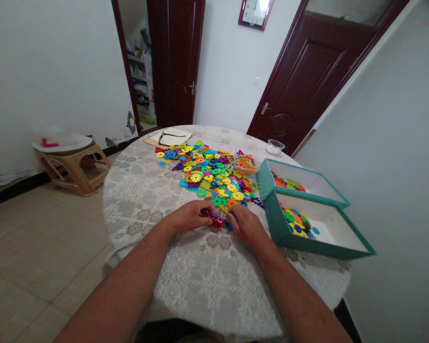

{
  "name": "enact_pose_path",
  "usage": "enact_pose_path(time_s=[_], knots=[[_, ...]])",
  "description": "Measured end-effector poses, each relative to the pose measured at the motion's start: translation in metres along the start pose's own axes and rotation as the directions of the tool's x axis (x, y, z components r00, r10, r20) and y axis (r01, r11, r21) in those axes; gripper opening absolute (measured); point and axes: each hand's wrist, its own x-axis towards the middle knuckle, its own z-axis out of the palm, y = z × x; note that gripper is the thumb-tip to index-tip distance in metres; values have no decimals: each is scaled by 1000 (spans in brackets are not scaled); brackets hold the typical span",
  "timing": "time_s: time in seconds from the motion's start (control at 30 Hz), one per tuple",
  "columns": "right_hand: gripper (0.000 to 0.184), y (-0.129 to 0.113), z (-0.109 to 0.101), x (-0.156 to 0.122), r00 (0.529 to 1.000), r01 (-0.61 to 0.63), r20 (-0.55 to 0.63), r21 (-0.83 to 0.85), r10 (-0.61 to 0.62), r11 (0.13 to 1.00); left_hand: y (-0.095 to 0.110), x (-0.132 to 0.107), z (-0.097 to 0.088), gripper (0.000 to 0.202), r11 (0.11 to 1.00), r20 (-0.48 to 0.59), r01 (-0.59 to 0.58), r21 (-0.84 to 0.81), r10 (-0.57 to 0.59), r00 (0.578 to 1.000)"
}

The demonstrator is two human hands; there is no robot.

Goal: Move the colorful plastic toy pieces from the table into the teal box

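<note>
left hand (188, 217) + right hand (246, 225): fingers closed on disc cluster (217, 220), low over worktop (200, 278) | best: line slots squarely, press evenly | disc pile (210, 174) just beyond

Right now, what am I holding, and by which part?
A small red and purple cluster of plastic discs: the left hand pinches its left end, the right hand its right end.

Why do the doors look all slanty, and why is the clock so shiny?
In the head view the wide lens bends the edges, so the closed door leans; glare whitens the clock face; the light is soft, with faint shadows; the small pieces pinched by the left hand and right hand look slightly blurred.
</note>
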Motion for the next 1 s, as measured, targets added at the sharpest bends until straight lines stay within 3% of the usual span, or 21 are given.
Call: enact_pose_path(time_s=[0.13,0.27,0.5,0.6,0.67,0.8,1.0], knots=[[23,1,3,-1,996,24,-91,51,-19,998,-2,1,2,40,1000,-56,0,-3,-1,998],[26,-8,3,-2,992,77,-108,71,-69,995,-4,3,3,65,1000,-89,1,20,1,996],[29,-15,2,0,990,116,-103,170,-99,979,-1,2,2,31,994,-71,-30,106,37,997],[31,-1,4,3,965,24,-259,229,37,973,1,1,2,25,997,-83,-11,79,17,996],[36,12,8,6,933,-88,-331,175,143,981,2,0,2,26,996,-97,16,83,-7,995],[40,28,20,6,958,-174,-230,-4,169,985,6,0,-3,27,995,-145,47,89,-34,989],[35,0,19,1,1000,4,-28,-20,-5,1000,8,3,-12,29,990,-316,110,85,-78,945]])
